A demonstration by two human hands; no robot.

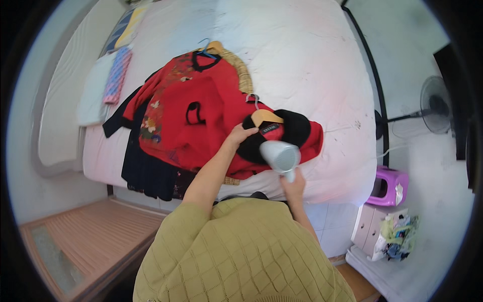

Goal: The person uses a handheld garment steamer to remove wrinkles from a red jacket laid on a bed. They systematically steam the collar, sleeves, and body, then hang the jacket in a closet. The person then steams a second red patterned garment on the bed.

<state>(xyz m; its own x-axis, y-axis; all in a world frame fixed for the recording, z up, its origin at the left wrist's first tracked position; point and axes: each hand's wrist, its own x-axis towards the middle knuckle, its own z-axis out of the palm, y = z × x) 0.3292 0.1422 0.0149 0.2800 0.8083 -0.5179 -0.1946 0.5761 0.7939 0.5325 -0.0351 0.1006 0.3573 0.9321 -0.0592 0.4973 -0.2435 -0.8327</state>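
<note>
My right hand (295, 185) grips the handle of a pale grey hair dryer (283, 155), slightly blurred, its round grille facing me. The dryer hangs over the black collar (298, 126) of a red coat (316, 141) lying on the bed. At the collar's left side, my left hand (241, 136) pinches the black fabric, with the thumb on top and the other fingers partly hidden. A wooden hanger (265, 117) with a metal hook sits inside the neck, above a dark label bearing writing.
A red floral sweater (177, 109) on a blue hanger (206, 51) lies left, over dark clothing (145, 170) and a tan woven garment (241, 70). Pillows (96, 90) rest at the bed's left. Rightward are a standing fan (436, 105), a purple plastic item (402, 181) and a small cabinet (365, 226).
</note>
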